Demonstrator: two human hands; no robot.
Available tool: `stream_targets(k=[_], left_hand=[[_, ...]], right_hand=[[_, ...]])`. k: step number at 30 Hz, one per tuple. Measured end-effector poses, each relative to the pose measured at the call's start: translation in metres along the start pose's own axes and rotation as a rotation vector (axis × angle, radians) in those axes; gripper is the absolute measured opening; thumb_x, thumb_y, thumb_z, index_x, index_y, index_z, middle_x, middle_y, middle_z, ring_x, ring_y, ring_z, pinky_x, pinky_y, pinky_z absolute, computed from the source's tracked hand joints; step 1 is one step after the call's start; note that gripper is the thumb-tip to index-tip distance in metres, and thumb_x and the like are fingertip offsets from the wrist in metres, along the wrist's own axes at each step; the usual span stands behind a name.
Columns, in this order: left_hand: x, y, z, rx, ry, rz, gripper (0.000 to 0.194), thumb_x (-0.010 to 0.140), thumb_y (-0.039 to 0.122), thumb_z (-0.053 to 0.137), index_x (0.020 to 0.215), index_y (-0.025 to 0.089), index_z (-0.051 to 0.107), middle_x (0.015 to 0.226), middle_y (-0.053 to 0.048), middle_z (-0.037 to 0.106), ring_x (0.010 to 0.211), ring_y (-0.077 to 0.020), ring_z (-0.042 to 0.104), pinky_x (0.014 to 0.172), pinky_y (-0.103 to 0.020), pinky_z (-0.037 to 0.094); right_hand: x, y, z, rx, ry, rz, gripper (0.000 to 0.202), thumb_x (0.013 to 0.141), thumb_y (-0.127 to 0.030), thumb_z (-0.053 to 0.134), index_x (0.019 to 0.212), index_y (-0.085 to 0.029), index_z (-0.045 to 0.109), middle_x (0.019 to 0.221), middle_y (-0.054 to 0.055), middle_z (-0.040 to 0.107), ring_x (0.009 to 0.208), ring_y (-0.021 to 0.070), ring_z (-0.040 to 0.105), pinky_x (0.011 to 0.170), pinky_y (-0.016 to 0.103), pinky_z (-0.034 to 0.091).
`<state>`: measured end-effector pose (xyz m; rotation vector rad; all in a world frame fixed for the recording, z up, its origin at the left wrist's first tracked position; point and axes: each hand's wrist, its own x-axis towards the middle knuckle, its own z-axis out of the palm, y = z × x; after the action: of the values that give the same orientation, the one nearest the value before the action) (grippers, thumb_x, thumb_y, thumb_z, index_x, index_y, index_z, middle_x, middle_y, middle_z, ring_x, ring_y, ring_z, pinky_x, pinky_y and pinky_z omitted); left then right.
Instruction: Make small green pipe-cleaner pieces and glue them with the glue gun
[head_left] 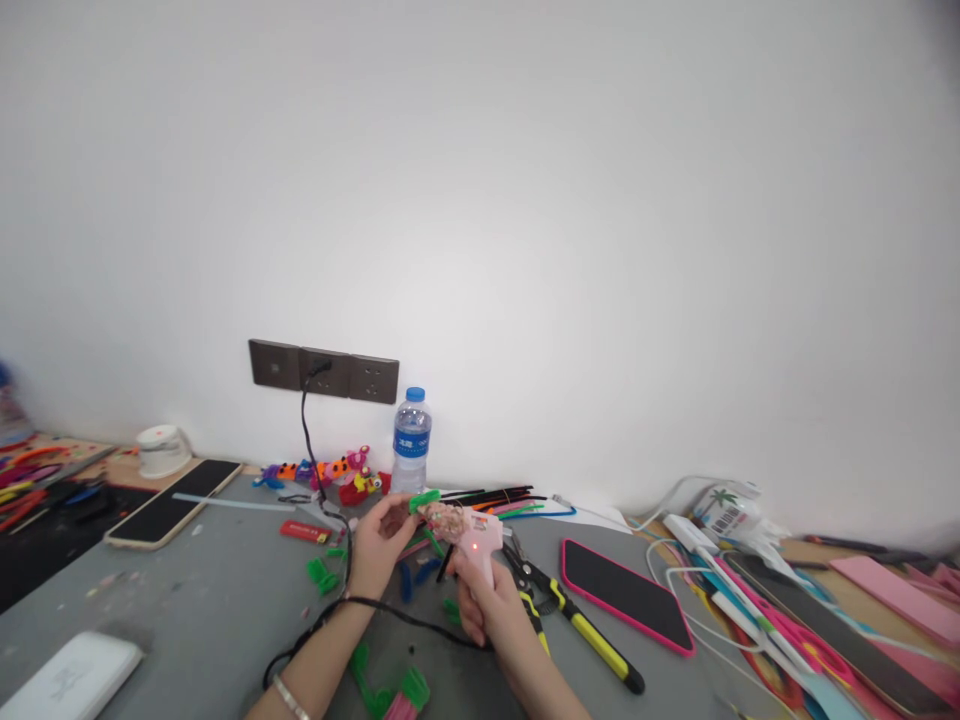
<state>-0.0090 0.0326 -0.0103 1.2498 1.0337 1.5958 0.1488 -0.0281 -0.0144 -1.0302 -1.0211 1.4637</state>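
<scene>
Grey mat [240, 590] below, right hand [484, 597] holds glue gun [484, 535].

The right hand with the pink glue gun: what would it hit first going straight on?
Probably the green piece at the left hand, where the glue gun points, though depth is unclear.

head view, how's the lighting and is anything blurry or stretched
Head view: the wall is brightest mid-frame, dimming toward the top-right corner; head view: a small red light glows on the pink glue gun; head view: the bottle label looks soft, and the white device seems stretched near the corner.
</scene>
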Motion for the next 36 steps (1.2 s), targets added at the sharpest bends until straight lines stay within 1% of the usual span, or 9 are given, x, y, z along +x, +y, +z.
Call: stream_targets(k=[4,12,15,20,25,28,33,36], left_hand=[[0.0005,-0.0004,0.0,0.008,0.011,-0.002,0.023,0.061,0.029,0.075,0.08,0.016,0.073,0.074,-0.005,0.076,0.072,-0.022,0.07,0.067,-0.03,0.058],[0.0,0.0014,0.0013,0.019,0.01,-0.001,0.026,0.061,0.035,0.076,0.08,0.017,0.072,0.075,-0.006,0.075,0.073,-0.0232,0.071,0.069,-0.032,0.059],[0.0002,0.0011,0.0012,0.021,0.015,0.001,0.026,0.062,0.035,0.076,0.08,0.017,0.071,0.075,-0.005,0.075,0.073,-0.0234,0.071,0.069,-0.032,0.059],[0.0,-0.0009,0.0007,0.016,0.025,0.004,0.026,0.062,0.034,0.076,0.081,0.017,0.071,0.076,-0.005,0.075,0.075,-0.0234,0.071,0.07,-0.032,0.058],[0.0001,-0.004,0.0003,-0.006,0.024,0.006,0.024,0.062,0.031,0.076,0.081,0.017,0.07,0.077,-0.005,0.075,0.076,-0.0227,0.071,0.071,-0.031,0.058],[0.0004,-0.0056,-0.0002,-0.015,0.027,0.006,0.024,0.062,0.029,0.076,0.082,0.016,0.069,0.076,-0.005,0.074,0.075,-0.0222,0.07,0.07,-0.03,0.058],[-0.0002,-0.0045,0.0,-0.02,0.03,0.008,0.023,0.062,0.028,0.075,0.081,0.015,0.07,0.076,-0.006,0.074,0.074,-0.0213,0.07,0.069,-0.029,0.057],[-0.001,-0.0032,0.0005,-0.019,0.029,0.01,0.023,0.063,0.028,0.075,0.081,0.016,0.07,0.077,-0.006,0.075,0.075,-0.022,0.07,0.07,-0.03,0.057]], right_hand=[[0.001,0.0004,-0.0005,-0.01,0.009,0.0,0.057,0.067,-0.069,0.067,0.074,-0.015,0.055,0.034,-0.013,0.035,0.025,0.0013,0.024,0.027,0.014,0.021],[0.0009,0.0003,-0.0039,-0.011,0.033,-0.01,0.057,0.067,-0.07,0.068,0.073,-0.015,0.054,0.035,-0.013,0.035,0.026,0.0015,0.025,0.027,0.014,0.02],[0.0022,0.002,-0.0054,-0.026,0.044,-0.012,0.057,0.068,-0.07,0.066,0.073,-0.015,0.055,0.035,-0.012,0.035,0.026,0.0017,0.025,0.027,0.014,0.021],[0.0051,0.0057,-0.0062,-0.024,0.051,-0.014,0.059,0.065,-0.073,0.065,0.071,-0.016,0.053,0.033,-0.013,0.033,0.025,0.0021,0.024,0.027,0.015,0.019],[0.0034,0.0036,-0.0054,-0.032,0.07,-0.02,0.058,0.066,-0.073,0.066,0.07,-0.017,0.053,0.035,-0.012,0.035,0.026,0.0023,0.025,0.027,0.015,0.021],[0.0033,0.0039,-0.005,-0.021,0.09,-0.033,0.058,0.065,-0.073,0.066,0.069,-0.017,0.052,0.035,-0.012,0.033,0.026,0.0018,0.024,0.027,0.015,0.02],[0.0053,0.0068,-0.0061,-0.023,0.116,-0.039,0.059,0.062,-0.075,0.066,0.065,-0.019,0.05,0.035,-0.012,0.032,0.026,0.002,0.021,0.026,0.016,0.017],[0.0054,0.0063,-0.0073,-0.032,0.125,-0.051,0.058,0.063,-0.075,0.065,0.064,-0.019,0.049,0.035,-0.012,0.031,0.026,0.0022,0.023,0.027,0.016,0.017]])
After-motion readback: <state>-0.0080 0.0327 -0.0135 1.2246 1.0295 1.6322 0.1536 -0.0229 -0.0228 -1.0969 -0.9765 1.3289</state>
